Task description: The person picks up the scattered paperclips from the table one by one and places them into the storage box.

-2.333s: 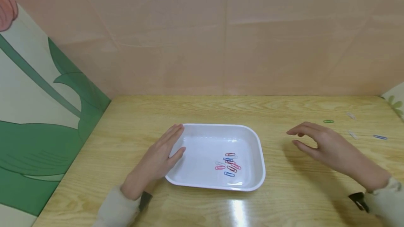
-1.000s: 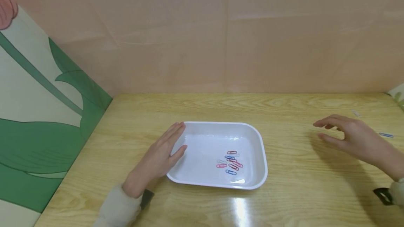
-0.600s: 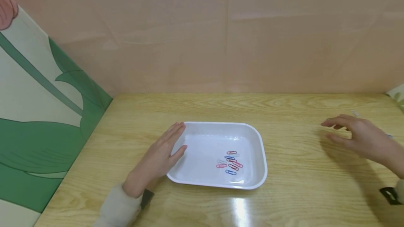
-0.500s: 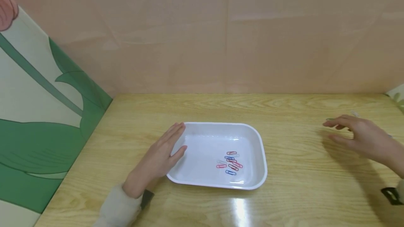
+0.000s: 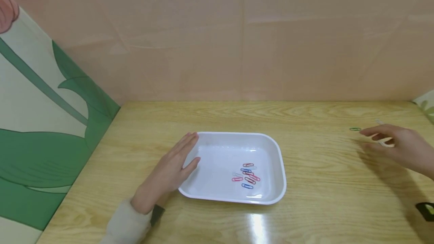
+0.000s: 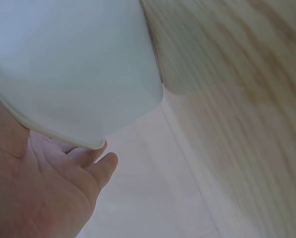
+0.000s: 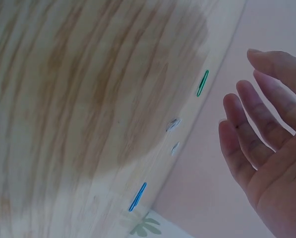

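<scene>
A white rectangular tray (image 5: 211,168) sits on the wooden table, with red, pink, blue and whitish paper clips (image 5: 250,180) clustered inside it. My left hand (image 5: 169,170) rests along the tray's left rim, fingers straight and thumb over the inner side. In the left wrist view the palm lies against the tray's outer edge. At the right, my right hand (image 5: 403,146) hovers above the table, fingers loosely bent and holding nothing. Just beyond its fingertips lies a green paper clip (image 5: 355,129). Two whitish paper clips (image 7: 173,124) and a blue paper clip (image 7: 138,197) show in the right wrist view.
Behind the wooden table (image 5: 315,176) stands a pinkish covered wall (image 5: 217,40). A panel with green leaves (image 5: 34,161) borders the left side, and a patterned panel (image 5: 428,108) meets the table's far right corner.
My right hand has moved to the right, over the loose paper clips, and the green clip shows again beyond its fingers. My left hand and the tray stay in place.
</scene>
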Demonstrator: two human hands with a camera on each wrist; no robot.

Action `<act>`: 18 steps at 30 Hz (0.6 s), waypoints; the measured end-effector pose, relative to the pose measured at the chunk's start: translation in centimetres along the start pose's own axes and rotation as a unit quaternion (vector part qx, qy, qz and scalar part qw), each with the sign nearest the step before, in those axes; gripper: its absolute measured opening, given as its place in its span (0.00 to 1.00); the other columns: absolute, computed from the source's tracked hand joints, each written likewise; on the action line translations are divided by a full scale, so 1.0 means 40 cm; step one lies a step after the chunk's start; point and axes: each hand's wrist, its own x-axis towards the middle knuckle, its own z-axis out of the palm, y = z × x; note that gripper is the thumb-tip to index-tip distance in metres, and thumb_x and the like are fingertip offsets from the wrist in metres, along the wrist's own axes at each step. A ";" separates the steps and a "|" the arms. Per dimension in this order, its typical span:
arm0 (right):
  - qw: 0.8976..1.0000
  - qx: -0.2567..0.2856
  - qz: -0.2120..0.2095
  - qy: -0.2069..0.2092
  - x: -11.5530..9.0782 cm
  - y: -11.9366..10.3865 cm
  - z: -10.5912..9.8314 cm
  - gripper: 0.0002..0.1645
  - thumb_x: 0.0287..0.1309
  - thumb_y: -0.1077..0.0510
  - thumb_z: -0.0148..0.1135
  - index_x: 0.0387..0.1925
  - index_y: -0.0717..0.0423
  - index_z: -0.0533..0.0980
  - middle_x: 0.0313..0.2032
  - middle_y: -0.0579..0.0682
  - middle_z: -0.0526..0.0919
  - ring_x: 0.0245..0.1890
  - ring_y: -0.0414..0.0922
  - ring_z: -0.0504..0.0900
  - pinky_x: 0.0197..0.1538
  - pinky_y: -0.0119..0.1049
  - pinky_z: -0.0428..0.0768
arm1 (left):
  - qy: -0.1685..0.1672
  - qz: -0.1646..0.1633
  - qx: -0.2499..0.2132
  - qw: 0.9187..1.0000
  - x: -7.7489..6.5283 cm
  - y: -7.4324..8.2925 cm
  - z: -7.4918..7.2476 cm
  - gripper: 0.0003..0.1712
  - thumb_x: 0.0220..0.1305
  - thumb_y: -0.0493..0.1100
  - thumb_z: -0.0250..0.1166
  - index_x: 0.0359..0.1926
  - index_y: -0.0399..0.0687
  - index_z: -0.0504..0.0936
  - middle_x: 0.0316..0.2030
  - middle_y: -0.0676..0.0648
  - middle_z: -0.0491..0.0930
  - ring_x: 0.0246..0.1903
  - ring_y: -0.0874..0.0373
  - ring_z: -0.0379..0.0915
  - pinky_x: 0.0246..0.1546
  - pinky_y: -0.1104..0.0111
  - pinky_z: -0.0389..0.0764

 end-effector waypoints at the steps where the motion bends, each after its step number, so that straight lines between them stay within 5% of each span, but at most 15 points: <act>1: 1.000 0.002 0.005 -0.004 0.000 0.000 -0.002 0.22 0.49 0.62 0.75 0.48 0.60 0.81 0.42 0.59 0.86 0.33 0.18 0.71 0.26 0.32 0.80 | 0.000 0.000 0.000 1.000 0.000 0.000 0.000 0.37 0.71 0.49 0.61 0.74 0.39 0.62 0.74 0.41 0.60 0.75 0.45 0.54 0.74 0.49 0.61; 3: 1.000 -0.004 0.009 -0.008 0.001 -0.001 -0.005 0.22 0.49 0.63 0.75 0.48 0.62 0.81 0.44 0.70 0.83 0.31 0.28 0.78 0.26 0.37 0.81 | 0.001 0.001 0.001 1.000 0.000 0.000 -0.001 0.37 0.71 0.48 0.61 0.73 0.39 0.62 0.74 0.41 0.60 0.75 0.45 0.54 0.74 0.49 0.61; 5: 1.000 -0.007 0.014 -0.010 0.000 0.001 -0.008 0.21 0.50 0.63 0.74 0.47 0.63 0.80 0.44 0.72 0.83 0.30 0.32 0.79 0.25 0.39 0.81 | 0.002 0.001 0.001 1.000 0.000 0.001 -0.001 0.37 0.70 0.48 0.61 0.73 0.39 0.62 0.74 0.41 0.61 0.75 0.44 0.54 0.74 0.49 0.61; 10: 0.999 0.000 0.036 -0.016 -0.008 0.024 -0.012 0.21 0.53 0.60 0.73 0.47 0.65 0.80 0.45 0.74 0.82 0.29 0.14 0.64 0.22 0.35 0.79 | -0.003 -0.007 0.000 1.000 0.000 0.004 -0.003 0.37 0.71 0.49 0.61 0.74 0.39 0.61 0.74 0.40 0.60 0.75 0.44 0.54 0.74 0.49 0.61; 15: 0.998 -0.018 0.042 -0.045 -0.015 0.046 -0.012 0.23 0.54 0.59 0.72 0.47 0.71 0.79 0.44 0.76 0.81 0.26 0.42 0.82 0.23 0.44 0.81 | -0.002 -0.007 -0.001 1.000 -0.001 0.003 -0.004 0.37 0.71 0.49 0.61 0.74 0.39 0.61 0.74 0.41 0.60 0.75 0.44 0.54 0.74 0.49 0.61; 18: 0.997 -0.033 0.036 -0.054 -0.020 0.056 -0.008 0.23 0.52 0.61 0.73 0.46 0.74 0.78 0.39 0.75 0.81 0.26 0.56 0.82 0.22 0.46 0.81 | 0.000 -0.004 -0.001 1.000 -0.001 0.002 -0.002 0.37 0.71 0.49 0.61 0.74 0.39 0.61 0.74 0.41 0.60 0.75 0.44 0.54 0.74 0.49 0.61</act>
